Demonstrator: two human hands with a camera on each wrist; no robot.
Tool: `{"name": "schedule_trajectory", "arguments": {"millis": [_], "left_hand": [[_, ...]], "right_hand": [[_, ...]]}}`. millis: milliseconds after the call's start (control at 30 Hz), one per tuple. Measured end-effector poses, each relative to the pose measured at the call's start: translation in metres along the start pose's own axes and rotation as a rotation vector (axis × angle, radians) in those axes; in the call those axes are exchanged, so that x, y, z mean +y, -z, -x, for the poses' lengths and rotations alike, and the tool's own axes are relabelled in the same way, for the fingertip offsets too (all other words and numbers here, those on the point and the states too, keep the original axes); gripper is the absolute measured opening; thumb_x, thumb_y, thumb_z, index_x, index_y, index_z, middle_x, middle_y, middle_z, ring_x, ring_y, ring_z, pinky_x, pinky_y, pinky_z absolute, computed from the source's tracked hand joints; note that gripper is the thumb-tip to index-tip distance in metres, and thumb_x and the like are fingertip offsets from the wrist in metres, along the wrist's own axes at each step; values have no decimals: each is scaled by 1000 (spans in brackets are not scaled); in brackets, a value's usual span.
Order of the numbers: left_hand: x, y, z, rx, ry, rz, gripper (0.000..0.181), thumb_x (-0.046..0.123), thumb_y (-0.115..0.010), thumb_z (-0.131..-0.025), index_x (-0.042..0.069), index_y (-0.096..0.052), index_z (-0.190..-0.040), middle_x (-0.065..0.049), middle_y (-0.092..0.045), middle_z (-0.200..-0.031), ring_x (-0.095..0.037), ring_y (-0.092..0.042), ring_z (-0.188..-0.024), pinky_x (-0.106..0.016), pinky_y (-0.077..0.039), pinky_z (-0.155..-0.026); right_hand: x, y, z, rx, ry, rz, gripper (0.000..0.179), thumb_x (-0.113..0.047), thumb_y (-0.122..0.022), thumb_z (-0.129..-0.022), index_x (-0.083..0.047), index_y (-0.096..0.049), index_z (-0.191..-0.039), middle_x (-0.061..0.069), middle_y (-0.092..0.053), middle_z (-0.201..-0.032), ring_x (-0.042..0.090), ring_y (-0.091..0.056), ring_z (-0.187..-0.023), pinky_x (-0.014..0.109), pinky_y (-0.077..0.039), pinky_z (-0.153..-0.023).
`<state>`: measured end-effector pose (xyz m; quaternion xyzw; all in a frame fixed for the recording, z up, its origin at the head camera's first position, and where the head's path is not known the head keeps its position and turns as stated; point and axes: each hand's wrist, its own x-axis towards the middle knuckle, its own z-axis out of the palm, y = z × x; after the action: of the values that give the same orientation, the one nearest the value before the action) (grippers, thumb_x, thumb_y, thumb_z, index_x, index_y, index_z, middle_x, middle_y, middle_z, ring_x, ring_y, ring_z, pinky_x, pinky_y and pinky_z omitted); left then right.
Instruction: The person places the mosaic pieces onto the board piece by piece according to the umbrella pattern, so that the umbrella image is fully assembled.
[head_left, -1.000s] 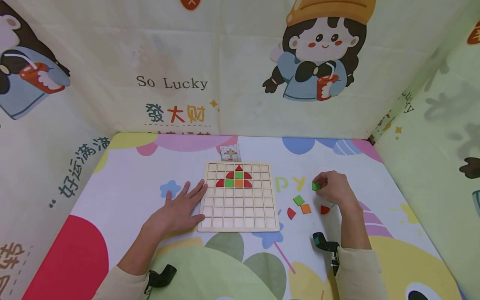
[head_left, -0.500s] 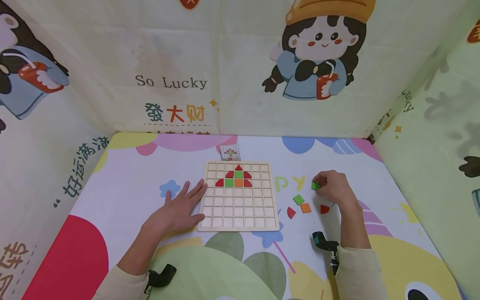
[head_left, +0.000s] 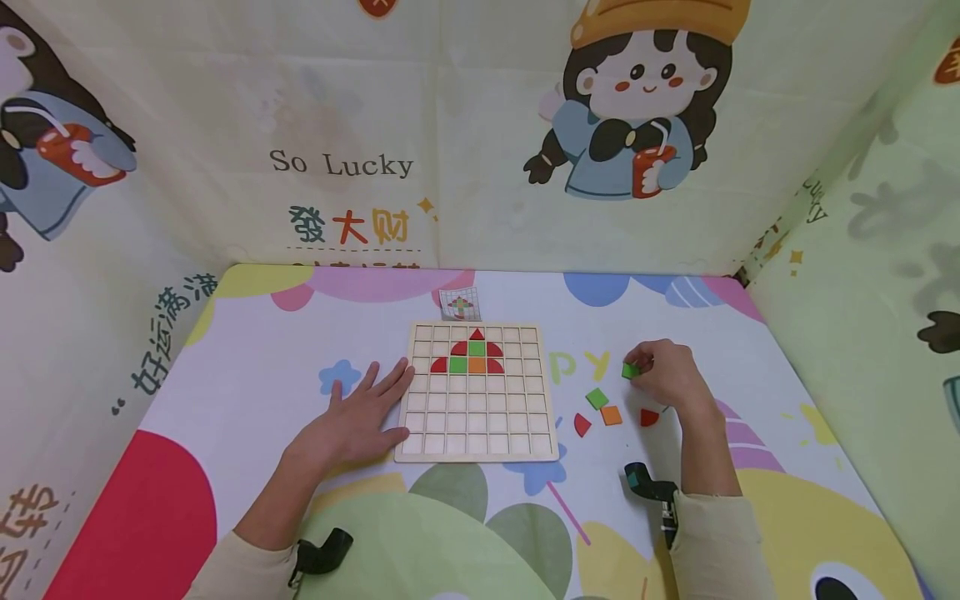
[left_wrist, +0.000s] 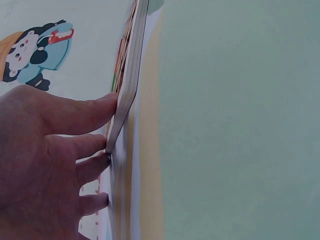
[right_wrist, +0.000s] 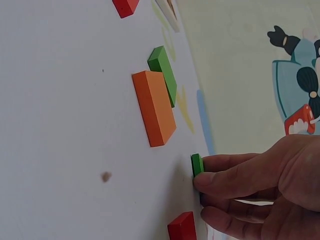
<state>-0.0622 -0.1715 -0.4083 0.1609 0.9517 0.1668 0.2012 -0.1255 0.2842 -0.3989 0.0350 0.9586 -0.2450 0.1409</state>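
The wooden grid board (head_left: 476, 425) lies mid-table, with red, green and orange pieces filling a few squares in its upper part. My left hand (head_left: 360, 425) lies spread along the board's left side; thumb and fingertips are at its edge. To the right of the board, my right hand (head_left: 667, 377) pinches a green square block (right_wrist: 197, 163) between thumb and fingers, low over the table. Left and below that hand lie a loose green square block (head_left: 597, 398), an orange square block (head_left: 611, 415) and two red quarter-round blocks, one left (head_left: 582, 425), one right (head_left: 648, 417).
Behind the board's top edge lies a small pattern card (head_left: 460, 305) showing a similar coloured figure on a grid. A printed cloth (head_left: 495, 225) forms walls at the back and sides. Black wrist cameras (head_left: 326, 552) jut out from both sleeves.
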Motion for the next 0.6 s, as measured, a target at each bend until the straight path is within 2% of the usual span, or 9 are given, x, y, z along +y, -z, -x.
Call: {"name": "schedule_trajectory", "arguments": {"millis": [600], "left_hand": [[-2, -2, -1, 4, -1, -8, 85, 39, -64, -99, 17, -18, -168, -2, -12, -177, -45, -9, -161, -85, -5, -114]], "right_hand": [[-8, -1, 3, 10, 14, -10, 36, -6, -77, -90, 1, -71, -125, 23, -70, -115, 37, -60, -105, 47, -60, -89]]}}
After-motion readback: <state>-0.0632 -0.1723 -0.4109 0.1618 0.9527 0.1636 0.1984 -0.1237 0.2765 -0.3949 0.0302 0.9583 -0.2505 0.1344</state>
